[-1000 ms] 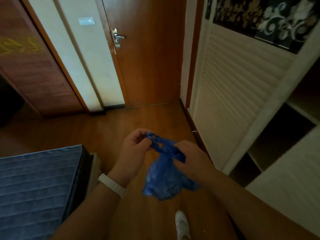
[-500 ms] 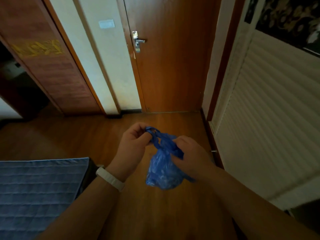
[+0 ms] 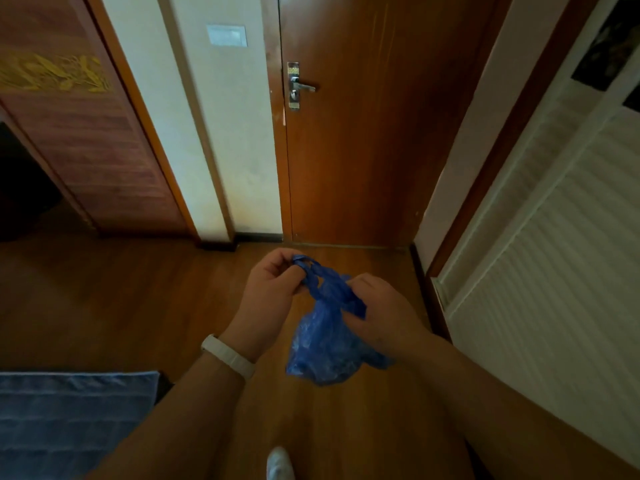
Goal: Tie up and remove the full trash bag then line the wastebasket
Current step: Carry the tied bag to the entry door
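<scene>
Crumpled blue trash bag (image 3: 325,344), handles twisted, hanging

The right hand (image 3: 375,315) covers part of the blue trash bag (image 3: 323,344), so the knot, if there is one, cannot be made out, and the left hand (image 3: 273,289) hides the handle ends it pinches. The bottom edge cuts off a white shoe (image 3: 280,464), and the blue quilted mattress (image 3: 69,420) runs out of the lower left corner. The dark opening (image 3: 24,188) on the left is too dim to read, perhaps a doorway.
</scene>
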### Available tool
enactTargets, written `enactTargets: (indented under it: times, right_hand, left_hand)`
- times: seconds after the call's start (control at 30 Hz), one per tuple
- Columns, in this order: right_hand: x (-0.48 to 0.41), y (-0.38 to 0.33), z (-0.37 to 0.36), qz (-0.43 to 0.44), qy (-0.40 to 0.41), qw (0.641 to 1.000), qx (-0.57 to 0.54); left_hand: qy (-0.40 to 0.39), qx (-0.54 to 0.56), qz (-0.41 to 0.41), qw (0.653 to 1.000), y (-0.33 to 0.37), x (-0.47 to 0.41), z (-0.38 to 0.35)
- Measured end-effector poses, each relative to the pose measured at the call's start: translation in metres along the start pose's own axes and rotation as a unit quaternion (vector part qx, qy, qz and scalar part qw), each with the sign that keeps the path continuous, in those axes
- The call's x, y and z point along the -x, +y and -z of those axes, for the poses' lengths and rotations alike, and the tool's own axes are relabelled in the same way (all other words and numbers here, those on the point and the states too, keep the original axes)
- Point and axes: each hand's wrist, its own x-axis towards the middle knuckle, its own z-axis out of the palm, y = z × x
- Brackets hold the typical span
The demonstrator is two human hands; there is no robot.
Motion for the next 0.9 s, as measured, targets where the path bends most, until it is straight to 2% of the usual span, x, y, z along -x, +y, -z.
enactTargets:
  times: [0.17, 0.37, 0.67, 0.9]
  right_hand:
    - [-0.099, -0.006, -0.027, 0.011, 0.01, 1.0, 0.0]
    - [-0.175, 0.013, -0.059, -0.005, 0.004, 1.0, -0.01]
    - [-0.3, 0.072, -0.111, -0.004, -0.048, 0.998, -0.047]
    - [-0.435, 0.131, -0.132, 0.011, -0.086, 0.994, -0.063]
  left_hand:
    - [-0.02, 0.01, -0.007, 1.0, 0.005, -0.087, 0.055]
    - [-0.023, 0.008, 0.007, 1.0, -0.011, -0.158, 0.088]
    - [0.036, -0.022, 0.028, 0.999, -0.04, -0.279, 0.12]
    - [0.108, -0.054, 0.062, 0.991, -0.049, -0.402, 0.132]
